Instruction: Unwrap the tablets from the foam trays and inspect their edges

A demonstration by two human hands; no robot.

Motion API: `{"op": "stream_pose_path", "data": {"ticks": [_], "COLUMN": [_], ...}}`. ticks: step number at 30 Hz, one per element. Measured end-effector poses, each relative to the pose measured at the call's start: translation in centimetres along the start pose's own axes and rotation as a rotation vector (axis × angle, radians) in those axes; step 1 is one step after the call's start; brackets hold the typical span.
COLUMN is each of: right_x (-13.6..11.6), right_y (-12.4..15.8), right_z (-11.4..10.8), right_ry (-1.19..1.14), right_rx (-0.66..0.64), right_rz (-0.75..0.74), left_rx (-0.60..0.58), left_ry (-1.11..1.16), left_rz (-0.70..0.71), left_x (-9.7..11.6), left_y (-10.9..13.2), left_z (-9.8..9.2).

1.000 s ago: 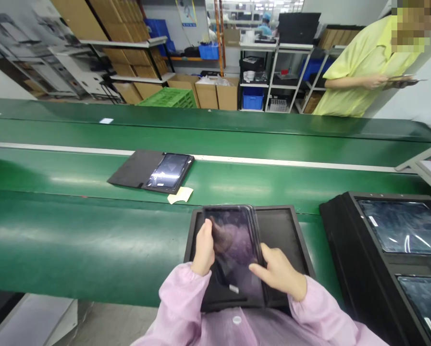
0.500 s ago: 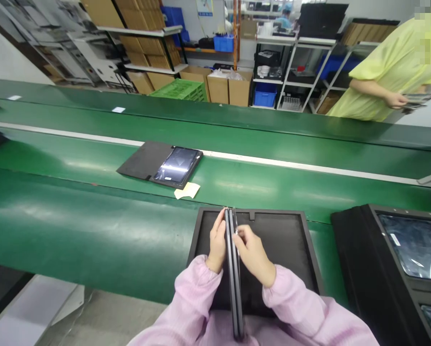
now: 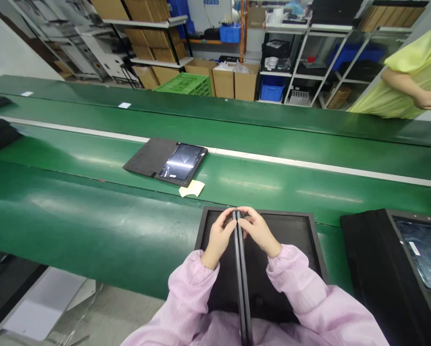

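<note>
Left grip (image 3: 218,236) and right grip (image 3: 259,229) clamp a dark tablet (image 3: 241,274) edge-on over a black tray (image 3: 316,245), conveyor surface (image 3: 92,226) at twelve o'clock!

Factory floor, electronics assembly line. Long green conveyor belts (image 3: 92,226) run across the room, near and far, with tablets (image 3: 182,163) and a black tray (image 3: 258,226) lying on the near belt. Far side: metal shelving (image 3: 301,62), blue plastic bins (image 3: 273,89), cardboard boxes (image 3: 224,82), a green plastic crate (image 3: 185,85). Workwear: a pink smock sleeve (image 3: 309,288) in the foreground, a yellow smock (image 3: 420,81) at far right.
</note>
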State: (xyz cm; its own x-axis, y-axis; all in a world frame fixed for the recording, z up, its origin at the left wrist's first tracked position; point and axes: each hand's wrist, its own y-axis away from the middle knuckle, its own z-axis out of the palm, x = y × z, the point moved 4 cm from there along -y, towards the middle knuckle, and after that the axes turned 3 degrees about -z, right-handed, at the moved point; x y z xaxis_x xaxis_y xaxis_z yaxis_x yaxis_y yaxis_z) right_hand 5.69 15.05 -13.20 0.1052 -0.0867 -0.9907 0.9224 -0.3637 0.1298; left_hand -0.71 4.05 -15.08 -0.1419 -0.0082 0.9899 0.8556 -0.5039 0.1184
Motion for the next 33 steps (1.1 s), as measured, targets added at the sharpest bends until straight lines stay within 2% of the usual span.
{"op": "stream_pose_path", "data": {"ticks": [11,19,29,33], "right_x": [0.4,-0.2,0.1,0.3], "right_y": [-0.1,0.6,0.7,0.9], "right_z": [-0.2,-0.5,-0.7,-0.9], "right_ry": [-0.023,-0.061,-0.075,-0.019], "right_rx": [-0.035,-0.166,-0.181,-0.259], "right_rz": [0.010,0.015,0.021,-0.003], "left_rx": [-0.014,-0.218,-0.271,-0.406], "left_ry": [-0.038,0.116,0.046,0.105], "left_rz": [0.031,0.041,0.039,0.058], "left_x": [0.4,0.0,0.0,-0.5], "left_y": [0.0,0.4,0.4,0.5], "left_z": [0.0,0.0,-0.1,0.0]}}
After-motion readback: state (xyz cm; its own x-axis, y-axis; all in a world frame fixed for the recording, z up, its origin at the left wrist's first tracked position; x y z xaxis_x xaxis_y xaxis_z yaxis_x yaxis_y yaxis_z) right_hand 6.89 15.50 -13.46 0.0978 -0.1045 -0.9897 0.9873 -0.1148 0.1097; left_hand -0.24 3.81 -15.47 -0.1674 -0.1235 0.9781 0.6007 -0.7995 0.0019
